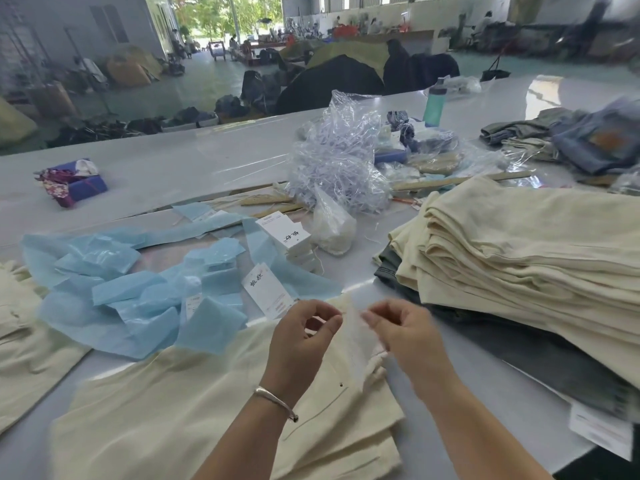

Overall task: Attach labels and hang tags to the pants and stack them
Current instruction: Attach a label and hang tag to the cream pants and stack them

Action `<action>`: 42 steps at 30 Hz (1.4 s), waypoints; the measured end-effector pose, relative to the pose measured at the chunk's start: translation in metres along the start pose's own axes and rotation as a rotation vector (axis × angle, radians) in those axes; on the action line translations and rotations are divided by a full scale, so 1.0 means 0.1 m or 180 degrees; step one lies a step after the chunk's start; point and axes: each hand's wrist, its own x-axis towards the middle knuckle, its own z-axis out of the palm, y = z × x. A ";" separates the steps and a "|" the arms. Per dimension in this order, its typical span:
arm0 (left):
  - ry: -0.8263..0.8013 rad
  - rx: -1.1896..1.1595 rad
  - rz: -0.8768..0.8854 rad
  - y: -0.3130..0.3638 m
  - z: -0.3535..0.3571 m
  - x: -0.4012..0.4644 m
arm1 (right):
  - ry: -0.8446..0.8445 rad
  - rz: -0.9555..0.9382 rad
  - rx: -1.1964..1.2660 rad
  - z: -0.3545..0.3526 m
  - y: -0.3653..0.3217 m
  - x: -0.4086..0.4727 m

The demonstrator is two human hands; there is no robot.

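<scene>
The cream pants [194,420] lay flat right under my wrists, their long axis running from my left side toward the waist end, which sat beneath my hands. Above that end my left hand [304,337] and right hand [401,330] hovered close together, each with fingers curled in a pinch. Between them hung a pale, blurred strip [355,344], a label or its backing as far as I could judge, reaching down to the fabric; I could not tell exactly which fingers had it. Both hands were about equally near the waistband, so I judged the next move to be a short drop straight down.

Just beyond the pants, the loose hang tag [268,291] lay nearer my left hand among blue paper scraps [138,289]. Farther out stood the tag stack [287,237]. Right of the pants rose the folded pile [519,258], the likely place for stacking.
</scene>
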 end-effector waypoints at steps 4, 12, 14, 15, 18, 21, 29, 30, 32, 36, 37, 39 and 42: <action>-0.0166 0.0369 -0.0318 -0.23 0.16 0.05 | 0.1511 -0.0953 -0.1408 -0.49 -0.05 0.26; -0.0839 0.1523 -0.0565 -0.66 0.67 0.10 | 0.1356 -0.2045 -0.1885 -0.58 0.01 0.49; -0.0981 0.1989 -0.0479 -0.71 0.81 0.16 | 0.0996 -0.2005 -0.1917 -0.52 0.18 0.52; -0.0996 0.2160 -0.0471 -0.73 0.85 0.18 | 0.0769 -0.1879 -0.1960 -0.49 0.29 0.53; -0.1129 0.2416 -0.0443 -0.78 0.92 0.24 | -0.0010 -0.1221 -0.2131 -0.42 0.67 0.55; -0.1176 0.2218 -0.0640 -0.80 0.96 0.25 | -0.0581 -0.0803 -0.2116 -0.40 1.02 0.56; -0.0620 -0.0059 -0.1994 -0.70 0.84 0.31 | 0.0058 -0.1212 -0.2321 -0.08 1.28 0.44; -0.0629 -0.0225 -0.2062 -0.68 0.82 0.31 | 0.0233 -0.1209 -0.2229 -0.03 1.29 0.43; -0.0608 -0.0447 -0.2126 -0.64 0.78 0.30 | 0.0545 -0.0959 -0.1776 0.05 1.32 0.43; -0.0252 -0.0651 -0.2264 -0.64 0.72 0.28 | 0.0734 -0.0287 -0.0521 0.16 1.40 0.40; -0.0149 -0.0716 -0.2340 -0.65 0.72 0.27 | 0.0698 -0.0177 -0.0331 0.18 1.41 0.39; -0.0043 -0.0829 -0.2433 -0.67 0.73 0.24 | 0.0617 -0.0139 -0.0333 0.19 1.44 0.37; 0.0122 -0.0819 -0.2400 -0.69 0.81 0.20 | 0.0506 -0.0290 -0.0763 0.12 1.48 0.40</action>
